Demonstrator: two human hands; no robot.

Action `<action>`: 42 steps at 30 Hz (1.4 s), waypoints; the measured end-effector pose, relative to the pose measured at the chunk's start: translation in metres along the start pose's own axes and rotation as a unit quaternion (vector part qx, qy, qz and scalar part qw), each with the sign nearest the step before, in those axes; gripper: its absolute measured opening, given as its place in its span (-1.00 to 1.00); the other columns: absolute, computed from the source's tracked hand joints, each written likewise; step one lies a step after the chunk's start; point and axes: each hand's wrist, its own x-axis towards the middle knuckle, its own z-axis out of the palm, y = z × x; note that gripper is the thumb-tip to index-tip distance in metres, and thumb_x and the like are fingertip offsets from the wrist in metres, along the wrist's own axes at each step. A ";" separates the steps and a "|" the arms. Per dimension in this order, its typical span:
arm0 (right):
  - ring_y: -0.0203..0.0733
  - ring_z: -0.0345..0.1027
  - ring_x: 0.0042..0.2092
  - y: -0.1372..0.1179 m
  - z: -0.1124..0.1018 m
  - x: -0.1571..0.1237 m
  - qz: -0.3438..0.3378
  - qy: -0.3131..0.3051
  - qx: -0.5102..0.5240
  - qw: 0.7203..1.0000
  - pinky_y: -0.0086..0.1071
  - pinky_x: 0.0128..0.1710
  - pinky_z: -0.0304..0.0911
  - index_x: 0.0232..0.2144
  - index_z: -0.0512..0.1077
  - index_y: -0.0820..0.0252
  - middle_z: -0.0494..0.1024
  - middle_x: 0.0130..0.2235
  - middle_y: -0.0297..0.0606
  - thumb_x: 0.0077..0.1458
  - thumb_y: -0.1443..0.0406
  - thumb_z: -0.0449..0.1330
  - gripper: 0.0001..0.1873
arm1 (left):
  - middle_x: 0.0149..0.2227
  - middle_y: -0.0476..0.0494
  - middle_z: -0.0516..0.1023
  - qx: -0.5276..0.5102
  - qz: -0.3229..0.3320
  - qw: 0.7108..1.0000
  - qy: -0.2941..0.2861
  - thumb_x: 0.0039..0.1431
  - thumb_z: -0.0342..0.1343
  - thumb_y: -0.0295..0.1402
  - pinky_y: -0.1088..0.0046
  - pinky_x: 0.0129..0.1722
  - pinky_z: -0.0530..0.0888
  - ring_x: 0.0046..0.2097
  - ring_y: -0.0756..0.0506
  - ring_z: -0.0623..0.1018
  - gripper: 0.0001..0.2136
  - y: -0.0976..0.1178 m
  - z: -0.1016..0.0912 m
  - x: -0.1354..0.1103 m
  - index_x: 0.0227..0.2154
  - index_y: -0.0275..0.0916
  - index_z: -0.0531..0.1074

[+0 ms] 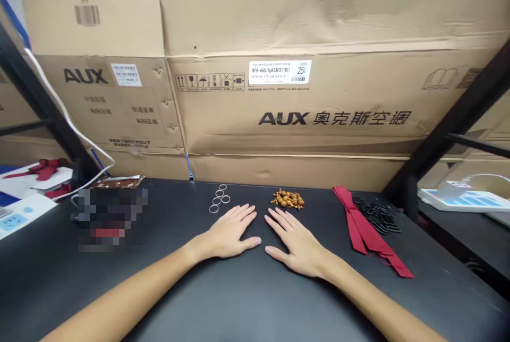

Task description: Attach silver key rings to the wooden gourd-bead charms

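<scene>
Metal rings (pixel 219 198): thin silver loops, clustered on the black counter (pixel 247 299), just beyond the left fingertips.
Wooden charms (pixel 288 199): glossy brown heap, just beyond the right fingertips.
Left grip (pixel 229 233): spread flat, palm down on the counter, holding nothing.
Right grip (pixel 297 244): likewise.

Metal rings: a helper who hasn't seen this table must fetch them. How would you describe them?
On the black table before the cardboard boxes, look just beyond the left hand. The metal rings lie there: thin, silvery, hollow circles, unlike the brown beads beyond the right hand.

Boxes (pixel 319 119) block ahead (struts (pixel 450 124) flank).
</scene>
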 end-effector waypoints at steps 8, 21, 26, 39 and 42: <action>0.02 -0.30 0.37 0.002 0.003 0.000 -0.004 0.008 0.000 1.000 -0.03 0.33 -0.22 0.32 -0.04 0.15 -0.09 0.36 -0.18 0.19 -0.14 -0.09 -0.20 | 0.34 -0.23 0.01 0.001 0.000 1.000 0.000 0.25 -0.18 0.11 0.18 0.33 -0.01 0.35 -0.23 0.01 -0.30 0.005 -0.004 -0.001 0.29 -0.27 0.06; 0.06 -0.19 0.35 0.001 0.001 0.004 0.004 0.016 -0.002 1.000 -0.01 0.31 -0.16 0.28 0.08 0.21 0.00 0.34 -0.09 0.19 -0.16 -0.11 -0.20 | 0.32 -0.23 0.07 0.007 0.000 1.000 0.014 0.25 -0.18 0.11 0.17 0.32 0.02 0.34 -0.22 0.05 -0.33 0.004 -0.001 -0.001 0.26 -0.26 0.14; 0.05 -0.17 0.35 -0.001 -0.002 0.004 -0.002 0.019 0.006 1.000 -0.01 0.31 -0.14 0.28 0.09 0.20 0.02 0.33 -0.08 0.18 -0.17 -0.10 -0.20 | 0.31 -0.19 0.11 0.002 0.000 1.000 0.025 0.24 -0.15 0.10 0.18 0.31 0.05 0.33 -0.22 0.09 -0.36 0.003 -0.001 0.000 0.24 -0.20 0.17; 0.07 -0.20 0.35 0.000 -0.002 0.005 -0.001 0.012 0.007 1.000 -0.02 0.31 -0.16 0.29 0.07 0.22 0.00 0.34 -0.08 0.18 -0.17 -0.11 -0.18 | 0.31 -0.24 0.11 0.012 0.004 1.000 0.023 0.24 -0.16 0.12 0.17 0.30 0.06 0.33 -0.23 0.10 -0.34 0.002 -0.002 0.000 0.24 -0.25 0.17; 0.07 -0.19 0.35 0.000 -0.002 0.005 -0.003 0.017 0.007 1.000 -0.02 0.31 -0.15 0.28 0.08 0.21 0.01 0.34 -0.08 0.18 -0.17 -0.11 -0.19 | 0.31 -0.24 0.12 0.016 0.004 1.000 0.025 0.25 -0.17 0.11 0.17 0.30 0.05 0.33 -0.23 0.10 -0.35 0.001 -0.001 0.001 0.24 -0.25 0.18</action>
